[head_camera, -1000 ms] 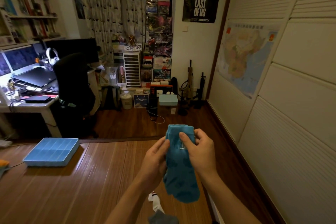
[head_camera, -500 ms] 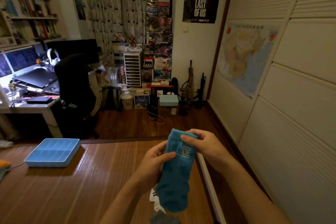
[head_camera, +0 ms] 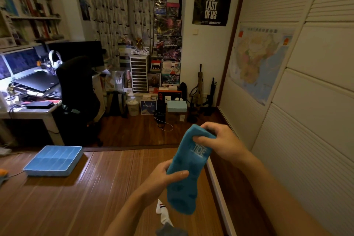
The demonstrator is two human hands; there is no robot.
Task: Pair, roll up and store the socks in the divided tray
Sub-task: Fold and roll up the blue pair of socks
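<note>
The grey sock [head_camera: 170,231] is cut off at the bottom edge; whether the blue sock [head_camera: 184,188] is single or doubled is unclear. The right grip [head_camera: 220,142] pinches its cuff and the left grip [head_camera: 164,177] curls round its middle, well apart from the divided tray [head_camera: 47,172].

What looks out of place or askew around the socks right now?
Nothing looks damaged or spilled. Below the held bright blue sock, a white striped sock and a grey sock lie crumpled on the wooden slatted mat, not yet paired. The light blue divided plastic tray sits flat, off to the left.
</note>
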